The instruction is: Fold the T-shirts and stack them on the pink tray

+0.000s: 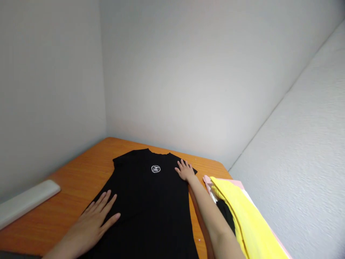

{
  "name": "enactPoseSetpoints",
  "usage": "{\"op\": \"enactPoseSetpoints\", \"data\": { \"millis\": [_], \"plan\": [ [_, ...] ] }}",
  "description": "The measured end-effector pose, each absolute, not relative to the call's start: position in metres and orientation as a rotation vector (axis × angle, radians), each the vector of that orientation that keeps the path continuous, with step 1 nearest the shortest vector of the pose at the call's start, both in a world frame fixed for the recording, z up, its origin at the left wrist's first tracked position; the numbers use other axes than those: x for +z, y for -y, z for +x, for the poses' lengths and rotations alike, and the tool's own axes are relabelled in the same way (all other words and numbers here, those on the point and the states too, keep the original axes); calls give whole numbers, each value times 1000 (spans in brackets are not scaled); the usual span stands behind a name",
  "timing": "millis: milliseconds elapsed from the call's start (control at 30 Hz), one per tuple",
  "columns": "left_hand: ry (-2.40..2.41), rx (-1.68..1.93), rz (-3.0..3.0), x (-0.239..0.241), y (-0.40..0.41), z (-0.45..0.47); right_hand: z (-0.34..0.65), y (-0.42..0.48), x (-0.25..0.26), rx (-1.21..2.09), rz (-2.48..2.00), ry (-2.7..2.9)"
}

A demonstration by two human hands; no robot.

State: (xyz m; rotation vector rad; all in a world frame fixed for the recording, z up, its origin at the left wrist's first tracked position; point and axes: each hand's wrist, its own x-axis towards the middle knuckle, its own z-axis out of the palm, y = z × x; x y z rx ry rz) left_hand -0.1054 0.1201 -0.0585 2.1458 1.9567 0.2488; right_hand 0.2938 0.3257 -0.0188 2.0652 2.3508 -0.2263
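Observation:
A black T-shirt point(153, 201) lies spread flat, its neckline toward the far wall and a small white emblem point(155, 169) on its chest. My left hand point(93, 219) rests on the shirt's left side, fingers apart and palm down. Farther off, my right hand point(185, 170) lies flat with fingers spread on the right shoulder, near the sleeve. Neither hand grips the cloth. The lower end of the shirt runs out of view at the bottom.
The orange-brown wooden table point(78, 172) stands in a corner against pale walls. Beside my right forearm lies a pile of clothes with a yellow garment point(242, 212) on top and pink, white and black cloth beneath. A long white object point(29, 201) lies at the left.

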Motion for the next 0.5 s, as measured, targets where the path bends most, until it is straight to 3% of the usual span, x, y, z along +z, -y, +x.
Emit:
{"op": "enactPoseSetpoints", "data": {
  "millis": [167,300,500],
  "plan": [
    [-2125,359,2032,-12,-182,-116,238,-282,-5,-208,2028,-2543],
    [-2191,535,1960,6,-254,-123,195,-205,-6,-328,1750,-2901],
    [-2316,458,1857,10,-313,-132,198,-130,-63,-224,1581,-3174]
  ]
}}
